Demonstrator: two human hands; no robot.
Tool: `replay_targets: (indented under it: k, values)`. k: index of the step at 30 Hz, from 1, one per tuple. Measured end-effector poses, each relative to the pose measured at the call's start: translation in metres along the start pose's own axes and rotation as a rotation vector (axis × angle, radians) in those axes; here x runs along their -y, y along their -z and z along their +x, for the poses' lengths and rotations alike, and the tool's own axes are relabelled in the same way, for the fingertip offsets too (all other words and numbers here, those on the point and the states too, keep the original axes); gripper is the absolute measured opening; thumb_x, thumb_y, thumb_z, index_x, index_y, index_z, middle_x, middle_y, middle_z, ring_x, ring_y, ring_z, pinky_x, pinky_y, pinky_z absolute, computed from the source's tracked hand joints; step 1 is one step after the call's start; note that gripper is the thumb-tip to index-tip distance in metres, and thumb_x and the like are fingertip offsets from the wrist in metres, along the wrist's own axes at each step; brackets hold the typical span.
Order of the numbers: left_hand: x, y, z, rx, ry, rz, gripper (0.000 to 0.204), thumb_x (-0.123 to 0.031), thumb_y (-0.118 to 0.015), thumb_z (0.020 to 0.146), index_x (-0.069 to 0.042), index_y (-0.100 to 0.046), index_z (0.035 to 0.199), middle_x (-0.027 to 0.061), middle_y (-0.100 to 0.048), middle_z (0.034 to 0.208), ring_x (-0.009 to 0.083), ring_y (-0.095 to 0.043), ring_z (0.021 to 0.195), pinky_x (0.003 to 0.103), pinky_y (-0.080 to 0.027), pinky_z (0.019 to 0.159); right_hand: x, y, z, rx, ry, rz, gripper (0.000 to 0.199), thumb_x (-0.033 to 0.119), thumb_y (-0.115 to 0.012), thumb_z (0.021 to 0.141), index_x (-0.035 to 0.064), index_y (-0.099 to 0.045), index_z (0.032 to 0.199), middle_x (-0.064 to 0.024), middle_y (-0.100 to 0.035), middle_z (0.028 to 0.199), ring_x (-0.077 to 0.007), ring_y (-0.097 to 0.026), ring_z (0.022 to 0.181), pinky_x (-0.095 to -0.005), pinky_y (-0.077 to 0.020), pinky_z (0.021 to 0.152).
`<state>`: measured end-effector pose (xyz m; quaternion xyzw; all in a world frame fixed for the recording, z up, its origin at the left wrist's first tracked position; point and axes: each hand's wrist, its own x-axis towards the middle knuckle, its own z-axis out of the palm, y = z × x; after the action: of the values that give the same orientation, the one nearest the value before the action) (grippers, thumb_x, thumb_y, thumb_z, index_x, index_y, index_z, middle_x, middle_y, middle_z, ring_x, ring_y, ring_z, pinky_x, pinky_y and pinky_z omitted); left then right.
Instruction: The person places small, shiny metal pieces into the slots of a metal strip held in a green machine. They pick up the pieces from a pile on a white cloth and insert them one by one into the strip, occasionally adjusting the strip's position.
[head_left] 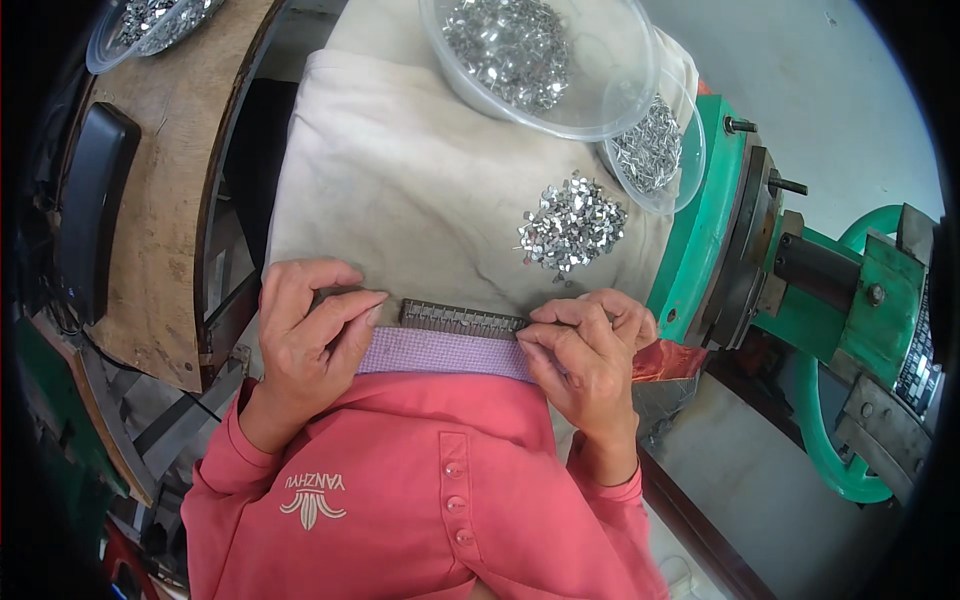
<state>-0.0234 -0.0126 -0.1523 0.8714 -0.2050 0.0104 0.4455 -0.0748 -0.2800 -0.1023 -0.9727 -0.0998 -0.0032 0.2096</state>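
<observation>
A narrow dark metal bar with a row of slots or small pieces along it lies on the cloth near my body, beside a purple checked fabric strip. My right hand has its thumb and fingertips closed at the bar's right end. Left of the bar, my left hand holds thumb and index finger pinched together; anything between them is too small to make out. Beyond my right hand lies a heap of small shiny metal pieces, loose on the cloth.
A large clear plastic bowl of shiny metal pieces stands at the far side of the beige cloth. Next to it is a smaller tub of pins. Green machinery with a handwheel flanks the right; a wooden table stands left.
</observation>
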Motion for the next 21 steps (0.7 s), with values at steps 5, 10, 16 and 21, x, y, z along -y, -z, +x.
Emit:
replay_targets:
  k: [5,10,16,21]
  values:
    - [0.001,0.000,0.000,0.000,-0.006,-0.002,0.022,0.003,-0.073,0.074,-0.005,-0.075,0.094,0.0117,-0.062,0.100,0.0275,-0.056,0.091,0.036,-0.045,0.077,0.001,-0.002,0.000,-0.010,-0.006,-0.040,0.018,0.015,-0.084,0.067,0.0185,-0.074,0.082,0.0089,-0.066,0.100,-0.0194,-0.053,0.102,-0.0381,-0.0279,0.088]
    - [0.001,0.000,0.001,-0.001,-0.012,-0.001,0.022,0.003,-0.073,0.074,-0.005,-0.075,0.094,0.0116,-0.062,0.100,0.0276,-0.056,0.091,0.036,-0.045,0.077,0.002,0.001,0.002,-0.012,0.004,-0.060,0.017,0.016,-0.085,0.067,0.0189,-0.074,0.081,0.0092,-0.067,0.100,-0.0193,-0.054,0.101,-0.0381,-0.0279,0.088]
    - [0.001,0.001,0.000,0.004,-0.010,0.005,0.022,0.003,-0.073,0.074,-0.005,-0.074,0.094,0.0111,-0.062,0.100,0.0274,-0.056,0.091,0.036,-0.045,0.077,0.001,0.001,0.001,-0.012,-0.014,-0.039,0.017,0.016,-0.085,0.067,0.0194,-0.075,0.081,0.0091,-0.067,0.099,-0.0200,-0.054,0.101,-0.0384,-0.0278,0.089]
    - [0.001,0.000,0.000,-0.006,-0.009,0.006,0.022,0.003,-0.073,0.074,-0.006,-0.075,0.094,0.0105,-0.061,0.100,0.0269,-0.056,0.091,0.035,-0.046,0.075,-0.001,0.009,0.001,-0.049,-0.057,-0.042,0.019,0.015,-0.085,0.066,0.0203,-0.077,0.082,0.0085,-0.067,0.097,-0.0211,-0.054,0.101,-0.0382,-0.0285,0.090]
